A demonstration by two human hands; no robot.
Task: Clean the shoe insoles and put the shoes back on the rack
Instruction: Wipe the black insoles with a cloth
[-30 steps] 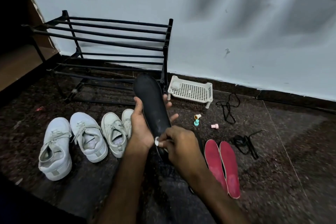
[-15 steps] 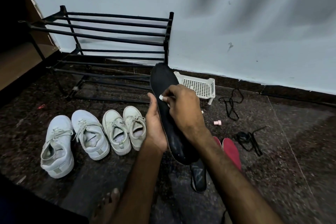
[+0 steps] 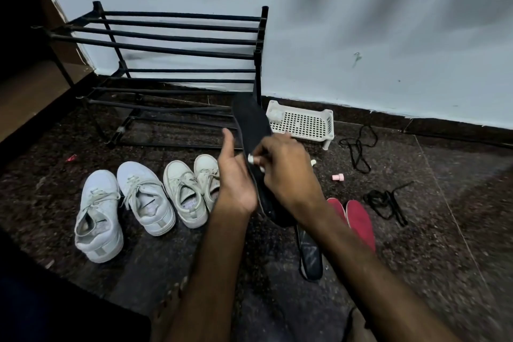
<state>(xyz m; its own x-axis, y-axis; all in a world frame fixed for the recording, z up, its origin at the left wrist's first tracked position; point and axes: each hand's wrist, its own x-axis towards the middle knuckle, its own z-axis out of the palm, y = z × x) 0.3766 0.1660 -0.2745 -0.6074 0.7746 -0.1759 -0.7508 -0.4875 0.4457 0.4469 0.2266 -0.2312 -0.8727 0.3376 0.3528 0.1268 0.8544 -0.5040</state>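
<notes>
My left hand holds a black insole upright from behind, thumb up along its left edge. My right hand pinches a small white wipe against the insole's face, near its middle. A second black insole lies on the floor below my hands. Two red insoles lie beside it on the right. Two pairs of white sneakers stand on the floor to the left, a larger pair and a smaller pair. The black metal shoe rack stands against the wall with nothing on its bars.
A white perforated plastic tray sits by the rack's right leg. Black laces and another bundle of laces lie on the dark stone floor at right. A small pink cap lies near them. A brown cabinet is at far left.
My right hand slid the white wipe up the insole from its lower part, then back down toward its middle. The insole shifted right and tilted; the view dropped slightly.
</notes>
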